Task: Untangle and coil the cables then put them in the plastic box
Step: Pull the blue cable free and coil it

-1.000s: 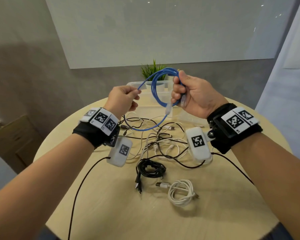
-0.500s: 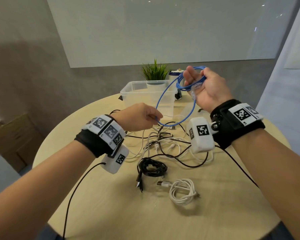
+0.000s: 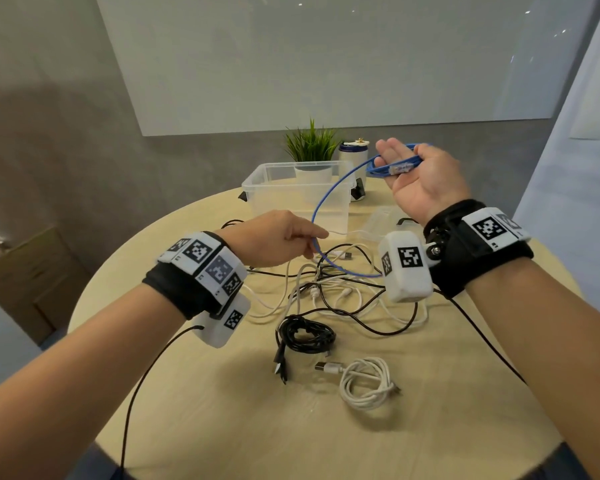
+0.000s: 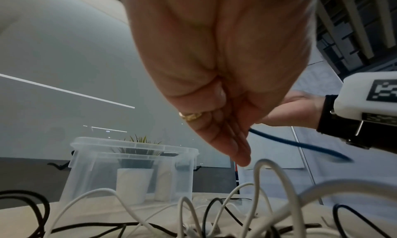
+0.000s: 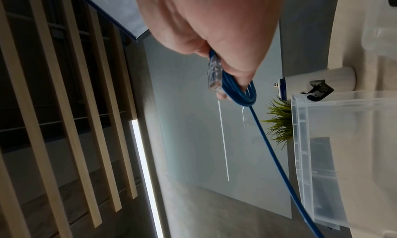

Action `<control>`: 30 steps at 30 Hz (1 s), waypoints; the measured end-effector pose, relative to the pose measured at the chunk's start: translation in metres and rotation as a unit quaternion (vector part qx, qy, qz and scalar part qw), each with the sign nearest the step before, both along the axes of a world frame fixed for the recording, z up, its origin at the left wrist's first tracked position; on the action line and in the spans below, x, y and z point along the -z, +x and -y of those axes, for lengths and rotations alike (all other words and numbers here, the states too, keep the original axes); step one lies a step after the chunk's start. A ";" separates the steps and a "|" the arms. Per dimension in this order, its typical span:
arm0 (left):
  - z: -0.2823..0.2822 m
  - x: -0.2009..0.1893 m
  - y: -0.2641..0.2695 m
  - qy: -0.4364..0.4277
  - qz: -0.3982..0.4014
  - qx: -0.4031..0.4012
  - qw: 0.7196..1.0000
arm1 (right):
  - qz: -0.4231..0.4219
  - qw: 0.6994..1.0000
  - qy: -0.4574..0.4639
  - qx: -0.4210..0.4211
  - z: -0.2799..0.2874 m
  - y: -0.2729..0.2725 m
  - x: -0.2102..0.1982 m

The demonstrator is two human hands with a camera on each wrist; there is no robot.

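Note:
A blue cable (image 3: 374, 172) is wound in loops round the fingers of my right hand (image 3: 394, 161), which is raised palm up beside the clear plastic box (image 3: 291, 192). The thumb holds the cable's clear plug (image 3: 400, 167) against the loops (image 5: 242, 95). One blue strand hangs down to my left hand (image 3: 321, 237), which pinches it (image 4: 300, 144) low over a tangle of white and black cables (image 3: 343, 292). The box (image 4: 133, 165) stands open, with no cables visible inside.
A coiled black cable (image 3: 305, 336) and a coiled white cable (image 3: 364, 382) lie near the front of the round wooden table (image 3: 430, 427). The box lid (image 3: 381, 220) lies right of the box. Behind the box stand a potted plant (image 3: 310, 147) and a can (image 3: 354, 150).
My right hand rose to the right and turned palm up with the blue loops. My left hand dropped toward the table, running down the blue strand.

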State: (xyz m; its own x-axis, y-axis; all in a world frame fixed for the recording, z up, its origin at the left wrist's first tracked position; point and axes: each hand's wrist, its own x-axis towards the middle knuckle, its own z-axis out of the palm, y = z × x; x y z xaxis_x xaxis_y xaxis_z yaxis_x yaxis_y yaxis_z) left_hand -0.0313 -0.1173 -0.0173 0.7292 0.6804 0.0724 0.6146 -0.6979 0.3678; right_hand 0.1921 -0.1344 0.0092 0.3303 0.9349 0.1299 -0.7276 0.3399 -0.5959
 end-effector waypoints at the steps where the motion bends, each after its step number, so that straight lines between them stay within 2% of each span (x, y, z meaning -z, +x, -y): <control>1: 0.000 0.001 0.000 -0.017 -0.002 0.005 1.000 | 0.001 1.000 -0.001 0.002 0.000 0.000 0.000; 4: -0.001 -0.001 0.001 0.004 0.010 0.001 1.000 | 0.003 1.000 -0.001 0.007 0.001 -0.001 0.001; 7: -0.005 -0.006 -0.004 0.062 0.083 -0.002 0.995 | -0.001 1.000 -0.001 0.014 0.002 0.000 0.000; 12: -0.012 -0.008 -0.013 0.191 0.177 0.036 0.965 | -0.011 1.000 -0.005 0.025 0.002 0.003 -0.003; 14: -0.014 -0.008 -0.014 0.215 0.205 0.042 0.954 | -0.012 1.000 -0.002 0.021 0.004 0.002 -0.004; 16: -0.014 -0.009 -0.013 0.174 0.229 0.018 0.958 | -0.011 1.000 -0.003 0.019 0.003 0.003 -0.004; 18: -0.010 -0.011 -0.011 0.085 0.237 -0.005 0.968 | -0.003 1.000 -0.008 0.023 0.001 0.001 -0.002; 20: -0.001 -0.012 -0.005 -0.028 0.265 0.013 0.964 | 0.012 0.999 -0.018 0.032 -0.001 -0.004 0.001; 22: 0.008 -0.013 0.002 -0.132 0.302 0.047 0.943 | 0.034 0.998 -0.027 0.036 -0.004 -0.009 0.005; 26: 0.018 -0.022 0.011 -0.242 0.385 0.088 0.886 | 0.140 0.986 -0.046 0.077 -0.002 -0.019 0.013; 28: 0.019 -0.026 0.012 -0.282 0.428 0.100 0.853 | 0.230 0.965 -0.061 0.111 0.002 -0.024 0.015; 30: 0.019 -0.030 0.013 -0.306 0.459 0.098 0.828 | 0.346 0.926 -0.071 0.133 0.001 -0.026 0.020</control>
State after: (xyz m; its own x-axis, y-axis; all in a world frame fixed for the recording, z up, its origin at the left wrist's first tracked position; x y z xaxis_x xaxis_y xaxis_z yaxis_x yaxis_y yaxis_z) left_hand -0.0184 -0.1366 0.0127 0.6588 0.6695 0.3433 -0.2229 -0.2621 0.9389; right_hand 0.1657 -0.1351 -0.0107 0.4352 0.8558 0.2795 -0.0559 0.3356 -0.9404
